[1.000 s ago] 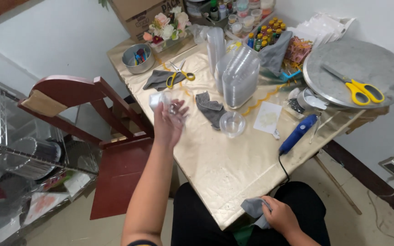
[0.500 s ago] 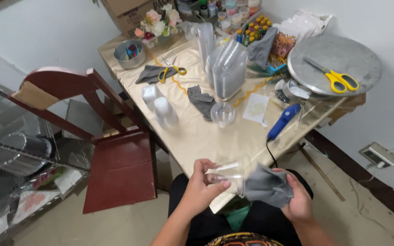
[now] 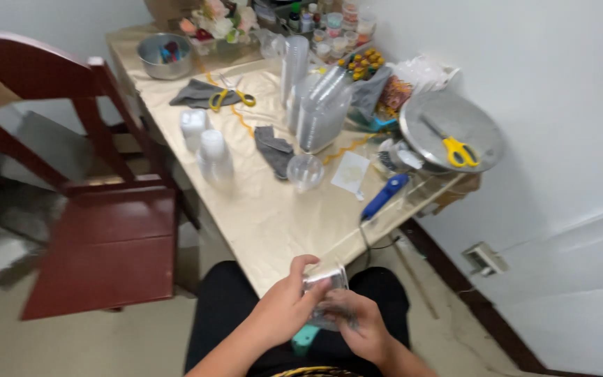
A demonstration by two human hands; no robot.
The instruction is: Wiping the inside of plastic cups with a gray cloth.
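Observation:
Over my lap, my left hand (image 3: 284, 307) grips a small clear plastic cup (image 3: 326, 281) from the left. My right hand (image 3: 361, 328) presses a grey cloth against the cup's lower side; the cloth is mostly hidden between the hands. A teal object (image 3: 305, 336) shows just below them. On the beige table (image 3: 259, 209), two upturned clear cups (image 3: 212, 155) stand at the left edge, and another clear cup (image 3: 306, 169) stands upright near the middle.
A dark red wooden chair (image 3: 99, 237) stands left of the table. On the table lie a blue tool (image 3: 384, 196), grey cloths (image 3: 273, 149), yellow scissors (image 3: 230, 98), stacked clear cups (image 3: 319, 105), a metal bowl (image 3: 163, 56) and a round metal tray (image 3: 455, 132) with scissors.
My left hand came back from the table's left edge and took a clear cup. Both hands have met over my lap, and the cloth now presses on the cup.

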